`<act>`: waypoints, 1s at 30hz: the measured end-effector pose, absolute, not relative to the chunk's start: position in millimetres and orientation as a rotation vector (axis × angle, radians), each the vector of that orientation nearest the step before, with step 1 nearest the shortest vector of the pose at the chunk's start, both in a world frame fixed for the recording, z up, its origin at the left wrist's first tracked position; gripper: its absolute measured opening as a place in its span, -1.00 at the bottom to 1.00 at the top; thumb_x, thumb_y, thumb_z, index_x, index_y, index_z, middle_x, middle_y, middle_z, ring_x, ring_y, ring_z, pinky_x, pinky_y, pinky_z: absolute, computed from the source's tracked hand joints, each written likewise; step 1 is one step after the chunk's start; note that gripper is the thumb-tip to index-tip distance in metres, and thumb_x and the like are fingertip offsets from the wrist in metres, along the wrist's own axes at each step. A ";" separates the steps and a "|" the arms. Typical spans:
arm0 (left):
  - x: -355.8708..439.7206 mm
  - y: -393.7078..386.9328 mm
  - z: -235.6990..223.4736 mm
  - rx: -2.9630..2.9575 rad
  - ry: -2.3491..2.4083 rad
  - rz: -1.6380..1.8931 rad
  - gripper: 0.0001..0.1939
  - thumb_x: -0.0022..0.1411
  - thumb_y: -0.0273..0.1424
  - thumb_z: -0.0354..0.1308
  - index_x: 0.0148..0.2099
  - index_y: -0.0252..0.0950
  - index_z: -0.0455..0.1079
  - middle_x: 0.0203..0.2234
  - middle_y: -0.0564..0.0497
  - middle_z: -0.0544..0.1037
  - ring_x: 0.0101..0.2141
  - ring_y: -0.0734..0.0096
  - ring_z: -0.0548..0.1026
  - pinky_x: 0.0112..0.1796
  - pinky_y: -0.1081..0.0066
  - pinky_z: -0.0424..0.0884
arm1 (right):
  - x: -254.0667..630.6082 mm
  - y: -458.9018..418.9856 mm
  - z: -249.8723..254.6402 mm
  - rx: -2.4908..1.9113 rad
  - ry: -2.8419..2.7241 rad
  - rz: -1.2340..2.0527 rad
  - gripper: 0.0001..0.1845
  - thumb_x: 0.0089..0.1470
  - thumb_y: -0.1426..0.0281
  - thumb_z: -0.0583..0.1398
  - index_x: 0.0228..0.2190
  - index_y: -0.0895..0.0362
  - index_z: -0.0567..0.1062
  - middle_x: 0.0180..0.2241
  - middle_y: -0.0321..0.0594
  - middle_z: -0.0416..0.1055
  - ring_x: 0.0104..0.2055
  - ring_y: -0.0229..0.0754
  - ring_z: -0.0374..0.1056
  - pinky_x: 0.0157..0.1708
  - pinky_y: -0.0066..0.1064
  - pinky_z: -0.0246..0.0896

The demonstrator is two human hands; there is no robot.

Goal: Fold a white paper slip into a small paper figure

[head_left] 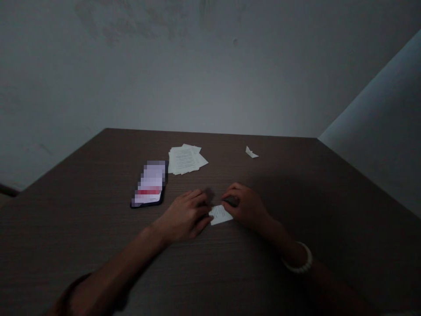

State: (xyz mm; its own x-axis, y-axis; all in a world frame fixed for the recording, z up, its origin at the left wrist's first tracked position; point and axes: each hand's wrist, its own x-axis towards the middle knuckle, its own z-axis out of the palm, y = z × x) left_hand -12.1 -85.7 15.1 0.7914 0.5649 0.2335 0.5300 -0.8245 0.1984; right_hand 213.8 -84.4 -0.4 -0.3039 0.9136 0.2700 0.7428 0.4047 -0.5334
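A small piece of printed paper (220,214) lies on the brown table between my two hands. My left hand (192,214) grips its left edge, with the thumb at the near corner and the fingers curled beyond it. At the paper's right side, my right hand (245,206) pinches the far right edge between thumb and forefinger. The sheet looks flat, with lines of text facing up. A pale beaded bracelet (307,259) circles my right wrist.
Beyond my left hand lies a phone (151,182) with a lit, blurred screen. A loose stack of printed papers (184,160) sits farther back. A small folded paper (251,152) rests at the back right. The wooden table (82,175) meets a grey wall (210,79).
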 end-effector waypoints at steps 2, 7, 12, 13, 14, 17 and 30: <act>-12.1 -85.5 15.0 2.859 0.872 0.443 -0.74 0.34 -0.29 0.05 -0.17 -0.30 0.52 -0.26 -0.10 0.45 -0.19 0.19 0.39 -0.22 0.21 0.39 | 216.1 -83.5 0.1 -1.422 -2.132 0.439 -0.90 0.00 0.44 0.28 -0.35 0.07 0.58 -0.27 -0.25 0.46 -0.27 -0.20 0.38 -0.27 -0.39 0.25; -12.8 -84.9 13.4 2.879 0.871 0.405 -0.75 0.34 -0.30 0.04 -0.15 -0.30 0.51 -0.26 -0.11 0.45 -0.19 0.17 0.38 -0.23 0.20 0.39 | 222.9 -80.5 3.0 -1.457 -2.154 0.477 -0.86 -0.02 0.45 0.27 -0.34 0.07 0.58 -0.26 -0.27 0.48 -0.36 -0.25 0.35 -0.34 -0.41 0.22; -12.5 -84.9 11.8 2.911 0.851 0.383 -0.75 0.36 -0.31 0.02 -0.16 -0.32 0.49 -0.26 -0.11 0.44 -0.18 0.16 0.38 -0.22 0.20 0.39 | 226.4 -78.6 5.0 -1.449 -2.193 0.465 -0.84 -0.03 0.46 0.25 -0.34 0.06 0.60 -0.27 -0.27 0.48 -0.36 -0.25 0.36 -0.33 -0.41 0.22; -12.2 -85.1 11.8 2.918 0.846 0.373 -0.75 0.36 -0.32 0.02 -0.16 -0.33 0.49 -0.25 -0.12 0.44 -0.17 0.16 0.38 -0.21 0.20 0.39 | 226.5 -78.3 5.0 -1.442 -2.201 0.459 -0.84 -0.02 0.46 0.25 -0.34 0.06 0.60 -0.27 -0.27 0.47 -0.35 -0.25 0.37 -0.32 -0.41 0.22; -11.9 -85.5 11.9 2.924 0.843 0.362 -0.75 0.36 -0.33 0.01 -0.14 -0.33 0.48 -0.24 -0.12 0.44 -0.17 0.16 0.38 -0.19 0.19 0.39 | 226.6 -77.9 4.9 -1.433 -2.207 0.455 -0.84 -0.02 0.47 0.25 -0.35 0.06 0.60 -0.27 -0.26 0.47 -0.33 -0.24 0.37 -0.31 -0.41 0.22; -10.8 -87.1 13.5 2.936 0.844 0.333 -0.72 0.35 -0.35 0.00 0.00 -0.32 0.43 -0.16 -0.15 0.42 -0.13 0.14 0.37 -0.15 0.16 0.37 | 226.7 -76.8 4.0 -1.411 -2.212 0.448 -0.85 -0.03 0.46 0.26 -0.35 0.06 0.60 -0.27 -0.26 0.47 -0.33 -0.23 0.38 -0.32 -0.41 0.22; -5.4 -89.8 22.1 3.025 0.828 0.214 -0.61 0.31 -0.37 -0.03 0.16 -0.28 0.30 0.02 -0.19 0.34 -0.04 0.07 0.33 -0.08 0.11 0.31 | 221.8 -78.9 1.4 -1.362 -2.210 0.400 -0.91 0.02 0.37 0.29 -0.35 0.06 0.58 -0.27 -0.25 0.45 -0.23 -0.19 0.39 -0.23 -0.38 0.25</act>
